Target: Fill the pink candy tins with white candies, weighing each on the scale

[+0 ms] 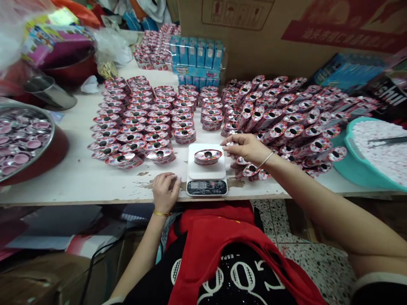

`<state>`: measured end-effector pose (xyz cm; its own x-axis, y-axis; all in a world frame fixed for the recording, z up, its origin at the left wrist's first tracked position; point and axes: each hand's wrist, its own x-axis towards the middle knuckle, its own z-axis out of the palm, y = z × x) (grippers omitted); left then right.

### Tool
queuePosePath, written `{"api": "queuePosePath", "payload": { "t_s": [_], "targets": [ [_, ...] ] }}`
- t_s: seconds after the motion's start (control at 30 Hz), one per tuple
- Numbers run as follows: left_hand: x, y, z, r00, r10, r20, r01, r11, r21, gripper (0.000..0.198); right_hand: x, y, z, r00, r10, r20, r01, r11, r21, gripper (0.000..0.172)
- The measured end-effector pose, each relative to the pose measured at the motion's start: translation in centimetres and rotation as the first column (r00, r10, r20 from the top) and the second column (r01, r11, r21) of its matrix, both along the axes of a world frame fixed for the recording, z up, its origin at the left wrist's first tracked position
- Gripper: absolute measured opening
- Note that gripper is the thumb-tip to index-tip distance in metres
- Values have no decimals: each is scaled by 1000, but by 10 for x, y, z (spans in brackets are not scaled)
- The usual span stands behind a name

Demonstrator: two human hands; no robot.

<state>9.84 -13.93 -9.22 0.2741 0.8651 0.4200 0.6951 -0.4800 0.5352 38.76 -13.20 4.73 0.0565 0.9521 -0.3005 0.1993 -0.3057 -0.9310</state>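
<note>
A small white kitchen scale point(206, 171) stands at the table's front edge with one round pink tin point(207, 156) on its platform. My right hand point(244, 147) hovers just right of the tin, fingers pinched on something small I cannot make out. To the left of the scale, my left hand point(165, 189) rests curled on the table edge; nothing shows in it. Stacked rows of the same tins point(143, 123) fill the table to the left. A loose heap of open tins point(286, 114) lies to the right.
A teal basin point(349, 169) of small pink-white pieces with tongs sits at the right. A red-rimmed pan of lids point(22, 140) is at the left. Blue boxed packs point(197, 59) and a cardboard box point(270, 38) stand behind. Cartons sit under the table.
</note>
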Motion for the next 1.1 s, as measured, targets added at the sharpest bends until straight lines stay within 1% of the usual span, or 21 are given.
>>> {"api": "queuePosePath", "payload": {
  "t_s": [0.1, 0.17, 0.23, 0.3, 0.37, 0.43, 0.53, 0.6, 0.63, 0.7, 0.77, 0.8, 0.83, 0.9, 0.97, 1.03, 1.07, 1.1],
  "targets": [
    [0, 0, -1, 1000, 13, -25, -12, 1000, 14, 16, -5, 1, 0, 996, 39, 81, -41, 999, 29, 19],
    [0, 0, -2, 999, 13, -31, -13, 1000, 25, 15, -12, 2, 1, 984, 85, 155, -93, 995, 45, 16],
    [0, 0, -1, 999, 12, -33, -11, 999, 31, 14, -19, 5, 3, 956, 140, 258, -159, 986, 54, 14],
    [0, -1, -1, 999, 11, -36, -10, 1000, 30, 14, -27, 7, 4, 902, 180, 392, -222, 973, 66, 13],
    [-1, -1, 0, 999, 9, -39, -8, 1000, 28, 13, -33, 10, 3, 829, 190, 527, -275, 957, 88, 13],
    [0, -1, 0, 999, 8, -38, -6, 999, 36, 13, -38, 13, 1, 752, 202, 627, -328, 940, 92, 15],
    [0, 1, 1, 999, 4, -33, -3, 999, 50, 13, -41, 17, -2, 677, 246, 694, -394, 917, 59, 17],
    [0, 2, 0, 999, 4, -35, -3, 999, 40, 14, -40, 18, -2, 680, 241, 693, -399, 914, 73, 18],
    [0, 2, -1, 999, 6, -39, -4, 1000, 30, 14, -38, 18, -1, 707, 223, 671, -378, 921, 93, 18],
    [-2, 1, -2, 999, 13, -44, -12, 1000, 18, 15, -34, 15, 5, 815, 178, 551, -289, 950, 121, 17],
    [-3, -1, -1, 999, 15, -40, -14, 1000, 22, 14, -30, 5, 13, 942, 136, 307, -171, 981, 90, 18],
    [-3, -1, 1, 999, 14, -34, -13, 999, 30, 15, -28, -2, 16, 982, 113, 152, -123, 991, 52, 21],
    [-2, 0, 5, 1000, 8, -28, -7, 999, 39, 17, -26, -12, 17, 996, 93, -4, -93, 996, 5, 25],
    [7, 4, 19, 999, -34, -19, 36, 997, 69, 28, -25, -34, 13, 961, 48, -272, -77, 992, -96, 34],
    [26, 12, 39, 992, -121, -45, 125, 987, 101, 45, -28, -58, 0, 898, -10, -440, -87, 976, -200, 37],
    [50, 22, 60, 964, -232, -133, 246, 964, 98, 62, -32, -80, -16, 847, -81, -525, -77, 959, -272, 37],
    [63, 28, 70, 938, -285, -197, 304, 950, 76, 66, -34, -89, -24, 831, -119, -544, -58, 953, -297, 37],
    [73, 34, 77, 905, -336, -260, 358, 933, 39, 63, -35, -97, -30, 819, -153, -553, -37, 948, -317, 36]
  ]
}}
